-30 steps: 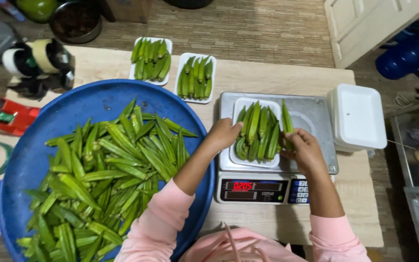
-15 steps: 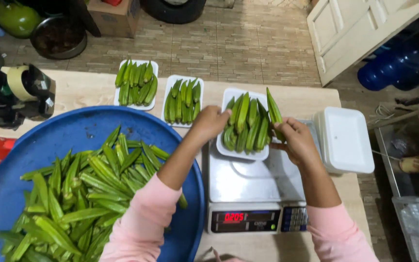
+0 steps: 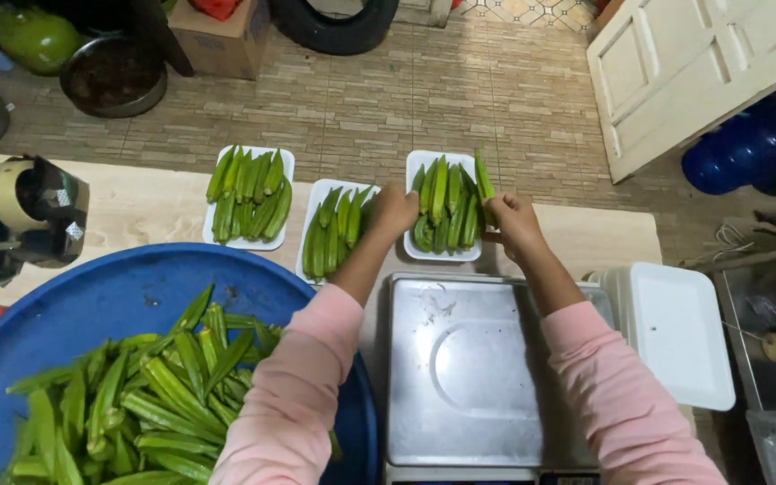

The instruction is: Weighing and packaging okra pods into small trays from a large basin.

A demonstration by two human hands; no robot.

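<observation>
Filled tray of okra (image 3: 445,208) is now off the scale platform (image 3: 487,368) — a second ago it sat on the platform; it now rests at the far edge of the wooden table (image 3: 136,211), just beyond the scale. Platform bare. Reads as weighing finished for this portion and the tray being lined up with the others.

Left hand (image 3: 394,209) grips the tray's left edge, fingers curled over the rim. Right hand (image 3: 512,220) holds the right edge — thumb and fingers pinching it beside one pod standing up at the side.

Left of this tray: two more white trays of okra (image 3: 339,231), (image 3: 250,198), in a row, the nearer one touching the left hand. Blue basin of loose okra (image 3: 119,386) left of the scale. Stack of empty white trays (image 3: 675,332) right of the scale. Tape dispenser (image 3: 33,211) at the far left. Nothing blocks the row; the table ends just beyond the trays.
</observation>
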